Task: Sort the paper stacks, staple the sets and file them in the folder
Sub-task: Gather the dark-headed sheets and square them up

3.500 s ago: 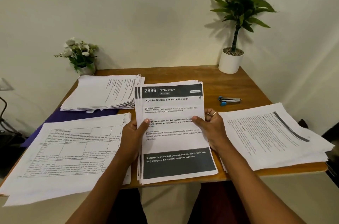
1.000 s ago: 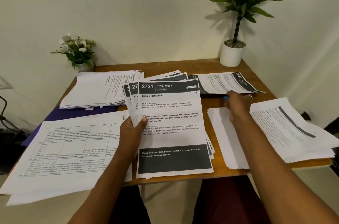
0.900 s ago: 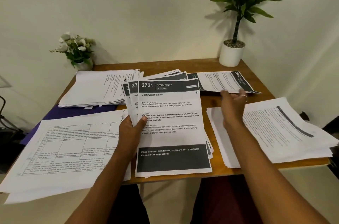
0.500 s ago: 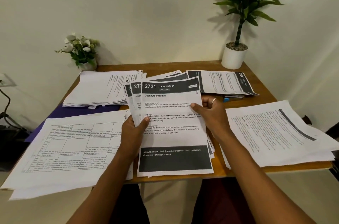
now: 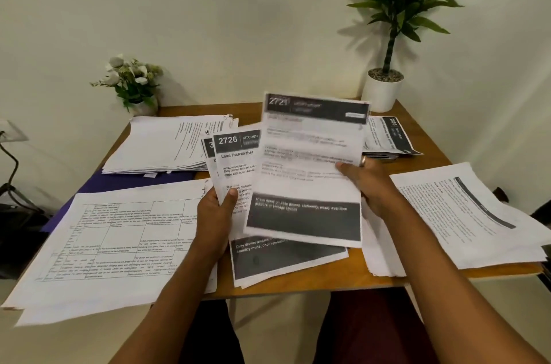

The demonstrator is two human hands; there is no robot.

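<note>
My left hand (image 5: pixel 217 214) grips a fanned stack of printed sheets (image 5: pixel 235 167) over the middle of the wooden desk (image 5: pixel 343 280); its top page reads "2726 Kitchen". My right hand (image 5: pixel 369 182) pinches the right edge of a single sheet headed "2721" (image 5: pixel 307 173), lifted off the stack and blurred. A sheet headed "2886" (image 5: pixel 390 137) lies at the back right, over the stapler, which is mostly hidden. A purple folder (image 5: pixel 98 184) lies under the left paper piles.
A pile of table-printed pages (image 5: pixel 113 238) overhangs the front left edge. Another pile (image 5: pixel 167 143) lies at the back left, and one more (image 5: pixel 471 214) at the right edge. A small flower pot (image 5: pixel 134 86) and a tall potted plant (image 5: pixel 384 86) stand at the back.
My right hand came back from laying the "2886" sheet at the back right, took hold of the "2721" sheet and is lifting it up and right off the stack, uncovering "2726".
</note>
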